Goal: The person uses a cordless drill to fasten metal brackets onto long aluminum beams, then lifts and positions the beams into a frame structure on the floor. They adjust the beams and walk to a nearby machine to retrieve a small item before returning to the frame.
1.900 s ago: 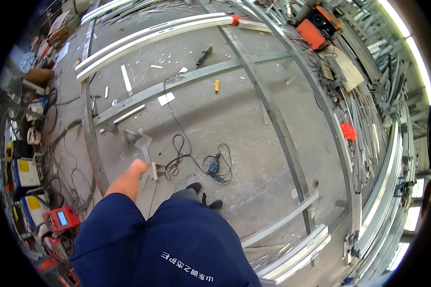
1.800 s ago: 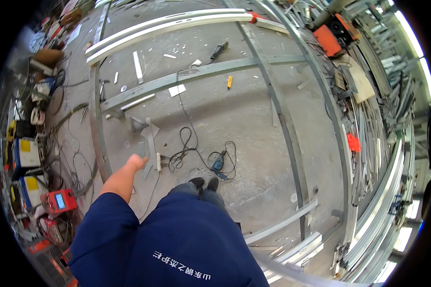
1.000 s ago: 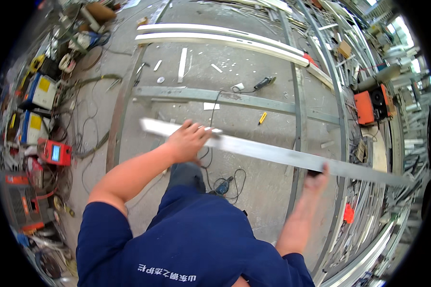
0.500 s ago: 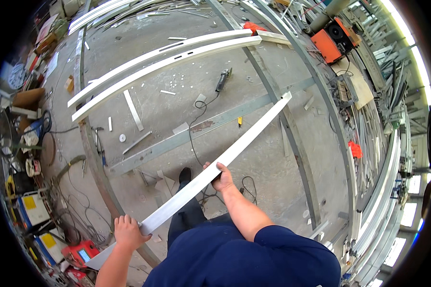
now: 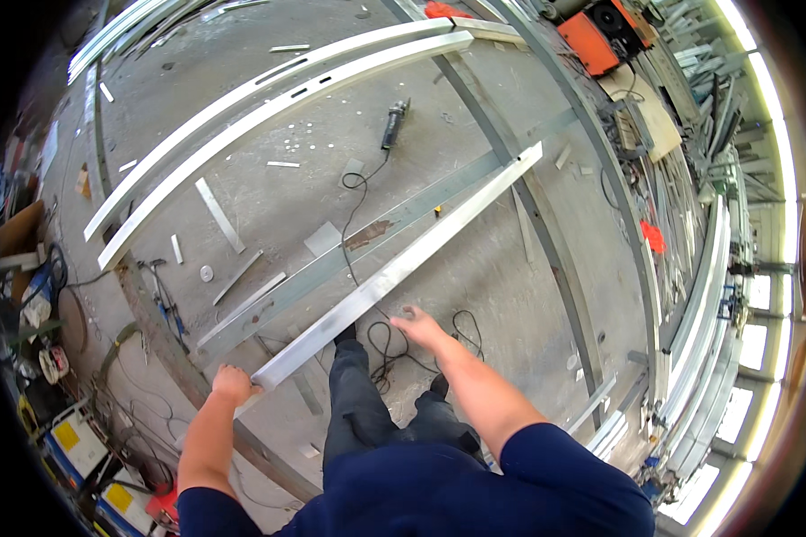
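Observation:
A long white-silver metal bar (image 5: pixel 394 272) runs diagonally from near my left hand up to the right. Its far end lies over a dark steel beam (image 5: pixel 557 251). My left hand (image 5: pixel 233 385) is closed round the bar's near end, above another long beam. Just below the bar's middle, my right hand (image 5: pixel 418 328) hangs open, with fingers apart and nothing in them. Farther off, two pale slotted bars (image 5: pixel 278 112) lie side by side across the beams.
An angle grinder (image 5: pixel 392 125) lies on the concrete floor, its black cord winding toward my feet. Metal offcuts (image 5: pixel 220 215) and pliers (image 5: pixel 170 309) are scattered at left. An orange machine (image 5: pixel 604 38) stands at far right, near stacked metal lengths (image 5: pixel 703 313).
My right hand has let go of the bar and now sits just below it. The bar has come down toward the beams, while my left hand keeps hold of its near end.

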`<state>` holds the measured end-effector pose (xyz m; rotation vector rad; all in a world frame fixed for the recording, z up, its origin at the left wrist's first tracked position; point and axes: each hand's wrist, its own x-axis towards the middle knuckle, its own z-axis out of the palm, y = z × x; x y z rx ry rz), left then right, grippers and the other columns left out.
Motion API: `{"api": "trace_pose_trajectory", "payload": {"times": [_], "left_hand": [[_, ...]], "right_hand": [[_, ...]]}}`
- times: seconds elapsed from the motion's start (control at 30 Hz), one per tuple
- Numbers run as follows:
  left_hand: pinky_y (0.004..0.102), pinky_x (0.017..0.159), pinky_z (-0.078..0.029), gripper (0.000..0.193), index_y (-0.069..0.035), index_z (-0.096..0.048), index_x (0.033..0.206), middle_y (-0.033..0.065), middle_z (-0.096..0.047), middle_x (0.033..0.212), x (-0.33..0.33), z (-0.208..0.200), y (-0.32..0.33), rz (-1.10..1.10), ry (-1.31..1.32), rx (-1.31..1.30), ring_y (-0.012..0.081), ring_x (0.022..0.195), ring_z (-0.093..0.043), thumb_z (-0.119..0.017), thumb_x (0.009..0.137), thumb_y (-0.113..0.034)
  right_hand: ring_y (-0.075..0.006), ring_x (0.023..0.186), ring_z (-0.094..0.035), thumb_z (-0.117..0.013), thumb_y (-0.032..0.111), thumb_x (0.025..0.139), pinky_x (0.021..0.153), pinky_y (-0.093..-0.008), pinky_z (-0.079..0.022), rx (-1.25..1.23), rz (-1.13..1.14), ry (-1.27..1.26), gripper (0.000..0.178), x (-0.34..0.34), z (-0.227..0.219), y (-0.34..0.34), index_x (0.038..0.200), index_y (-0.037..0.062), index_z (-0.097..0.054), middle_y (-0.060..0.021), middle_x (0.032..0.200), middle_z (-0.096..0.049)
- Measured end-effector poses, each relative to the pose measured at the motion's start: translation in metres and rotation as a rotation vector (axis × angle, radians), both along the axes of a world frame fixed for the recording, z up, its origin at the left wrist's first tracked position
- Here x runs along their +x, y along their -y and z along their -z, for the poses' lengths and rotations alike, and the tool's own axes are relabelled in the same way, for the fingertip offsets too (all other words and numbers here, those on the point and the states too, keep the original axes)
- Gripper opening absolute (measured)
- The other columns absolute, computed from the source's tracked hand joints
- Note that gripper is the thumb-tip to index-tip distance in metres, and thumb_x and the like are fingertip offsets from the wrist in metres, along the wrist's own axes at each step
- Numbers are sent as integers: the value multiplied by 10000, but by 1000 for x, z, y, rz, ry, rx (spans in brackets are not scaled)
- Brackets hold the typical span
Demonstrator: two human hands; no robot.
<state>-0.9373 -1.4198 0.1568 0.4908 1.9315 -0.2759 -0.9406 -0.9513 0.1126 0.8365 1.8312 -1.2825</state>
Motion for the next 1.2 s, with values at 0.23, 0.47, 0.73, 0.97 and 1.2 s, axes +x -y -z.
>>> {"api": "trace_pose_trajectory", "payload": {"times": [0.23, 0.47, 0.73, 0.97, 1.2], "left_hand": [[428, 1022, -379, 563, -81, -742, 1030, 102, -719, 1043, -38, 147, 27, 13, 3, -217, 284, 1045, -651, -544, 873, -584], [421, 851, -511, 352, -98, -704, 1030, 129, -709, 1036, -39, 160, -20, -67, -216, -132, 299, 1002, -676, -610, 875, -400], [453, 824, -528, 463, 31, -661, 1062, 232, -696, 987, 9, 105, -177, -193, -405, 264, 385, 937, -674, -671, 853, -382], [434, 844, -515, 499, 63, -703, 1022, 276, -692, 958, 121, 48, -266, -324, -259, 393, 393, 933, -679, -696, 824, -394], [424, 928, -495, 604, -8, -721, 1034, 228, -695, 1029, 237, 3, -269, 214, -94, -18, 379, 1040, -648, -611, 829, -566]], "right_hand": [[-236, 897, -686, -728, 426, 792, 806, -366, -522, 168, 117, 269, 675, 145, -42, -80, 1263, -31, -575, -185, 1068, -697], [-287, 926, -683, -694, 497, 768, 841, -369, -523, 340, -42, 459, 676, 340, -61, -123, 1235, 14, -621, -195, 1040, -698], [-195, 800, -678, -727, 415, 805, 730, -325, -537, 186, 440, 283, 651, 441, -91, -116, 1264, -23, -581, -158, 1006, -705], [-328, 1044, -651, -725, 488, 746, 911, -389, -498, 290, 691, 364, 677, 667, -67, -148, 1188, -18, -640, -226, 1094, -684], [-396, 1178, -573, -625, 529, 841, 1004, -425, -448, 501, 1188, 401, 709, 900, 39, -190, 1222, -69, -604, -268, 1228, -612]]}}
